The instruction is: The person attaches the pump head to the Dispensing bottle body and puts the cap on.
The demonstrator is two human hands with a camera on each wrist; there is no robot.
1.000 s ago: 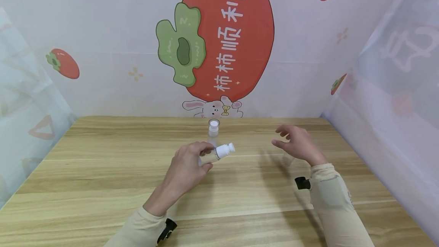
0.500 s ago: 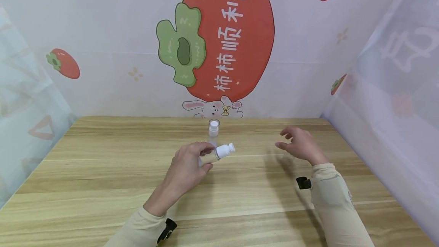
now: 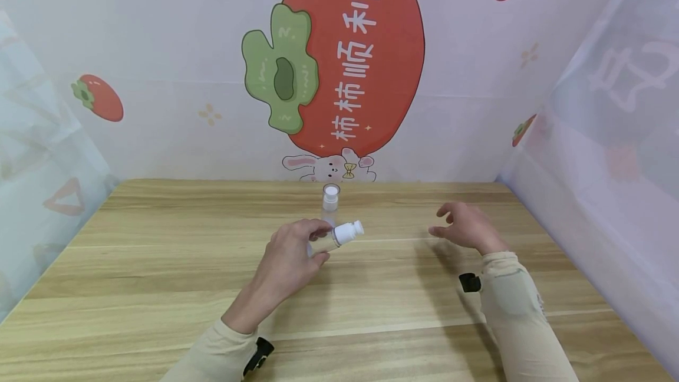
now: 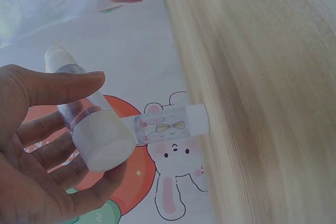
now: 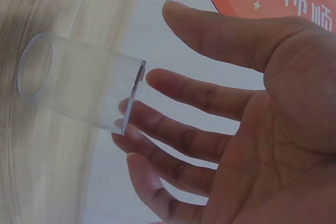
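Note:
My left hand (image 3: 286,255) grips a small clear pump bottle (image 3: 325,244) by its body, tilted so that its white pump top (image 3: 347,233) points right and slightly up. Its white base (image 4: 104,141) faces the camera in the left wrist view. Behind it, a second bottle (image 3: 330,199) with a white pump top stands upright under a clear cover. On the right, my right hand (image 3: 468,229) hovers with relaxed, slightly bent fingers and nothing in them. A clear cylindrical cap (image 5: 79,82) stands on the table, its upper rim close to those fingertips; the hand mostly hides it in the head view.
The wood-grain table (image 3: 175,287) ends at a pale back wall sheet (image 3: 175,140) printed with red persimmons and a rabbit. A similar sheet (image 3: 610,193) closes off the right side, another (image 3: 37,181) the left.
My right hand has drifted a little to the right and toward me, fingers drawn in slightly. The left hand and its bottle stay in place, as does the second bottle.

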